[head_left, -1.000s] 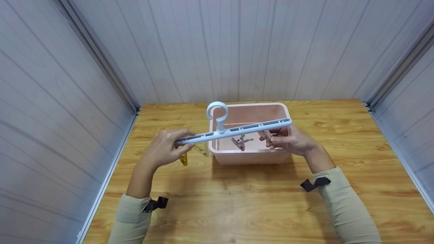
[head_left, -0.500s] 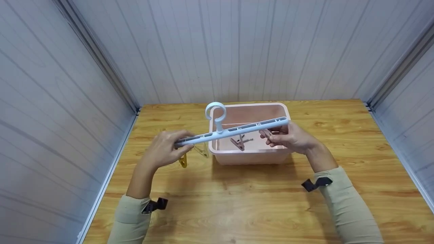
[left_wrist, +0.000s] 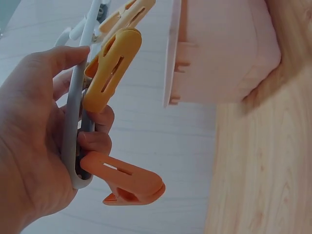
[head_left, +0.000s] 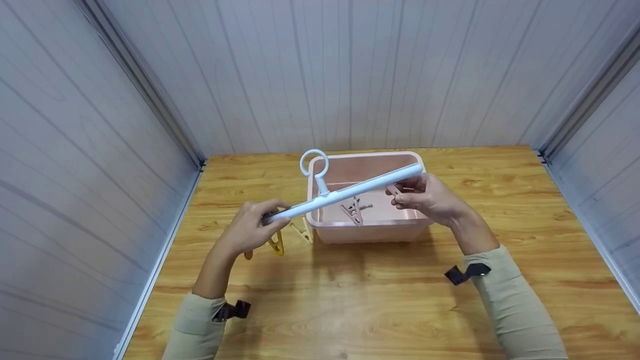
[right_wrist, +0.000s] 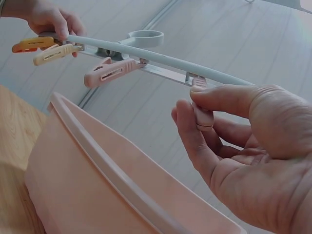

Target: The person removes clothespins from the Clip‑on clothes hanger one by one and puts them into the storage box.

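Two hands hold the clip hanger above the pink bin: our left hand grips its end, our right hand pinches a pink peg, apparently detaching it; next, a firm squeeze.

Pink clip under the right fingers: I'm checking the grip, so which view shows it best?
Right wrist view: the pink clip sits pinched between thumb and forefinger. The head view shows only a sliver; the left wrist view misses it.
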